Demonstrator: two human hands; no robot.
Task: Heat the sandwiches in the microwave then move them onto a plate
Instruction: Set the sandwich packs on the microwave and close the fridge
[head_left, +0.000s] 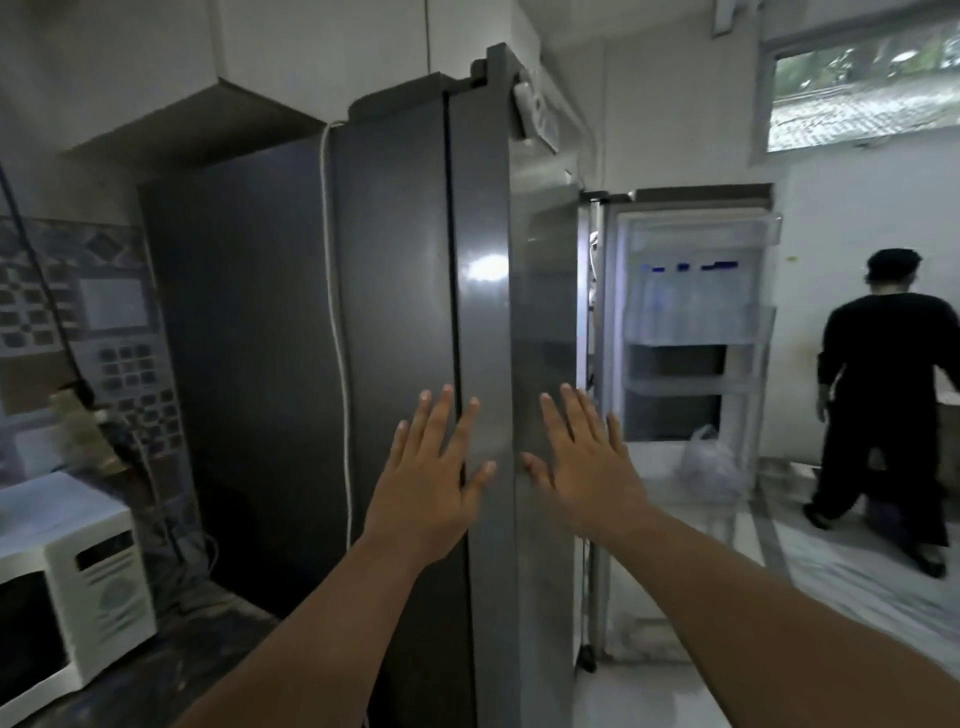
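Hands: I have both raised with fingers spread and straight, holding nothing. My left hand (431, 483) lies over the dark fridge door (395, 312); my right hand (587, 467) is at the edge of the grey panel (540, 322) just right of it. Whether the palms actually press the metal, I cannot tell.

Microwave: a white microwave (67, 587) sits on the dark table (171, 670) low to the left of the fridge, its door closed, well apart from both hands.

Sandwiches: none in sight, nor any plate. My guess is they are inside the fridge.

Fridge interior: right of the grey panel, an open door (696, 332) shows pale shelves, and a clear bag (709, 457) lies below them.

Progress: I judge the task barely begun. Fetching, heating and plating all remain.

Writing: nothing readable. The microwave's panel markings and the blue marks on the door shelf are too blurred.

Background: beyond the fridge to the right, a person in black (883, 405) stands facing away under a high window (862, 93).
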